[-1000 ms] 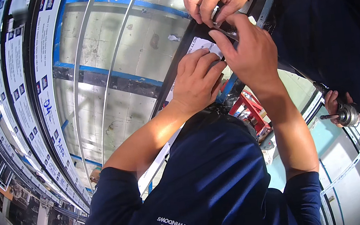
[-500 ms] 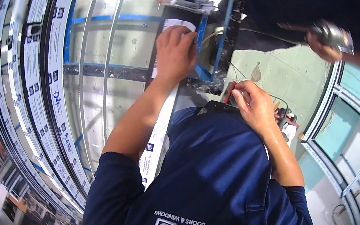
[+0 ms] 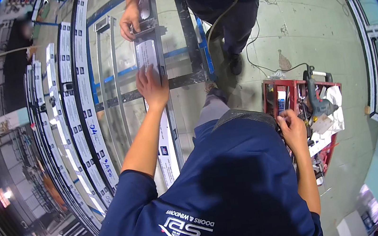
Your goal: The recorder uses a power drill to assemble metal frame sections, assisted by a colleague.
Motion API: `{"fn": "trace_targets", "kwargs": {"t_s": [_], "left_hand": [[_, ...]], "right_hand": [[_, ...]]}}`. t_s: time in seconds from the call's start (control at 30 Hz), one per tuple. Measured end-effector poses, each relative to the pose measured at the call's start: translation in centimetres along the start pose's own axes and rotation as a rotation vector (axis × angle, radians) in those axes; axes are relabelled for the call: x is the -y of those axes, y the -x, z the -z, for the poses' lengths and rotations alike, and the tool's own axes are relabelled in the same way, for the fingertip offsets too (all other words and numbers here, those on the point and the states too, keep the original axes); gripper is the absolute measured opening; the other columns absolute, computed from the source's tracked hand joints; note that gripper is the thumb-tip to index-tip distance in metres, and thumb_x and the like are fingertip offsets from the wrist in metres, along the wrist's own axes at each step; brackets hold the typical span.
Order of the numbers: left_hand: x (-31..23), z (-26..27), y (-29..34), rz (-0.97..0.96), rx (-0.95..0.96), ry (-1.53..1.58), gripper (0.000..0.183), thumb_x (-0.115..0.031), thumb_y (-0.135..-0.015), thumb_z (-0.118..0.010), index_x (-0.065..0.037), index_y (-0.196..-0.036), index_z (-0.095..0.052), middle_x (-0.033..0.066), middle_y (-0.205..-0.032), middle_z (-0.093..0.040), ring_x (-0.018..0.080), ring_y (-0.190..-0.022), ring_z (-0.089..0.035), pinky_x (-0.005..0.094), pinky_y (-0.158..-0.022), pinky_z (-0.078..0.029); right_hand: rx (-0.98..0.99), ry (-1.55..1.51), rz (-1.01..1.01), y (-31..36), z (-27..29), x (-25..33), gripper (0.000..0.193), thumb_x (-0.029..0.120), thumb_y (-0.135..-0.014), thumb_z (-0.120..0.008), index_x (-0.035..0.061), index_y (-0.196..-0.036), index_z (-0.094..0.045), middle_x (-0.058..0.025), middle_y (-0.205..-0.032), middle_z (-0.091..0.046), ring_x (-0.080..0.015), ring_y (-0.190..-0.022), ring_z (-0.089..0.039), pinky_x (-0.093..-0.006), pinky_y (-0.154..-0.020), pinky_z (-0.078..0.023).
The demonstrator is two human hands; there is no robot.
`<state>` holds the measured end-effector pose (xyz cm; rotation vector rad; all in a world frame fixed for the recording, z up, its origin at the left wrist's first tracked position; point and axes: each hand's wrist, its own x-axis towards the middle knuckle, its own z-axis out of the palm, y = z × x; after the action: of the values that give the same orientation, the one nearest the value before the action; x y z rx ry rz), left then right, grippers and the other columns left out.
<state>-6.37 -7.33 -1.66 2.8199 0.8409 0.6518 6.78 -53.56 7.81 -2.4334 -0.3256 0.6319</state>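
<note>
My right hand (image 3: 291, 126) has come off the work: a moment ago it was up with the left on the end of the long aluminium frame bar (image 3: 166, 116), and now it is down at my side over the red tool tray (image 3: 290, 86), fingers curled in among the small parts there (whether they have closed on anything I cannot tell, the tips are hidden). My left hand (image 3: 152, 85) stays flat on the bar, fingers spread and pressing on the white protective strip, gripping nothing. The bar lies across the blue-edged bench (image 3: 193, 77), running away from me. A co-worker's hand (image 3: 131, 21) holds its far end by the metal corner piece. A power drill (image 3: 316, 96) sits in the tray just beyond my right hand. Judging by this, the bar is only being steadied while I fetch something.
</note>
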Motion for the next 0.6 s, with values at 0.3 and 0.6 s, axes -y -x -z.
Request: {"fn": "trace_targets", "kwargs": {"t_s": [0.3, 0.6], "left_hand": [[-0.5, 0.1, 2.9, 0.173, 0.046, -0.085, 0.067, -0.034, -0.088, -0.076, -0.012, -0.146, -0.051, 0.0180, -0.155, -0.046, 0.0417, -0.148, -0.036, 0.0578, -0.123, -0.027], [-0.3, -0.5, 2.6, 0.219, 0.045, -0.118, 0.065, -0.037, -0.088, -0.074, -0.012, -0.145, -0.053, 0.0153, -0.155, -0.046, 0.0394, -0.148, -0.037, 0.0555, -0.122, -0.029]], "right_hand": [[-0.110, -0.145, -0.132, 10.1, -1.8, -12.3, 0.020, 0.022, -0.104, -0.065, 0.0030, -0.106, -0.068, -0.0222, -0.088, -0.072, -0.0402, -0.081, -0.072, -0.0457, -0.074, -0.055], [-0.159, -0.171, -0.200, 14.4, -2.4, -14.5, 0.018, 0.019, -0.102, -0.066, 0.0016, -0.107, -0.068, -0.0225, -0.088, -0.072, -0.0373, -0.079, -0.071, -0.0430, -0.075, -0.054]]}}
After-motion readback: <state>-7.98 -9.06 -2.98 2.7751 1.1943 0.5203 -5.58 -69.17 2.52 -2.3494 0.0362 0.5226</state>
